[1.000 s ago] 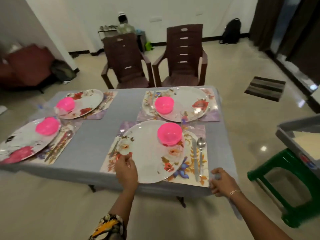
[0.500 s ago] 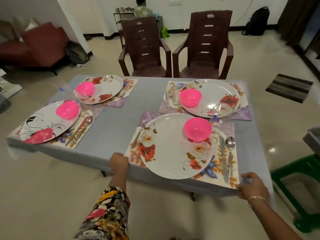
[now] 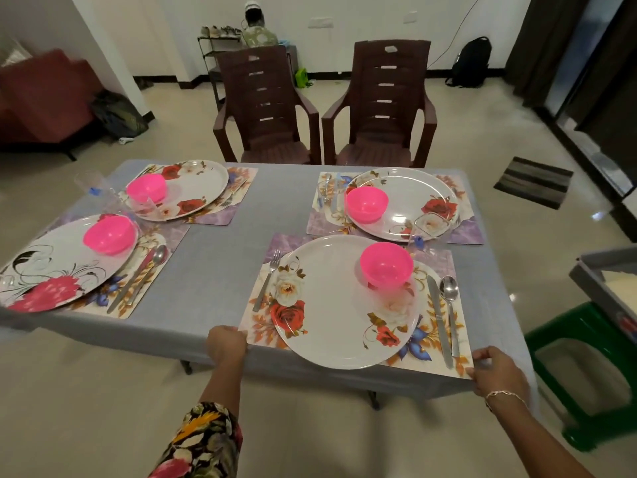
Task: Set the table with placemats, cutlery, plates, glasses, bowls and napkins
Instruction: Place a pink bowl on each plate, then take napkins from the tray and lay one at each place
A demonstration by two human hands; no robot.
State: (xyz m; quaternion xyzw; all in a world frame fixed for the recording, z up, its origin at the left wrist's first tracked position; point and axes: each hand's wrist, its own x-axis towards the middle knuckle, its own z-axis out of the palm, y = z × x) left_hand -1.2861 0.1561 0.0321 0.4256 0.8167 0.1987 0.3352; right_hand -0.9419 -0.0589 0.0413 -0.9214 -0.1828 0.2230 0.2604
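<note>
Two hands, the left hand (image 3: 225,345) and right hand (image 3: 496,370), grip the near corners of a floral placemat (image 3: 427,339) with curled fingers, at the grey surface's (image 3: 213,270) edge. Between the fingers lies a white rose-printed plate (image 3: 344,305); beyond them, a pink bowl (image 3: 386,265) sits on it.

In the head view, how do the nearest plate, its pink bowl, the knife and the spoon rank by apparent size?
Plate, pink bowl, knife, spoon. The knife is longer than the bowl but far slimmer.
</note>
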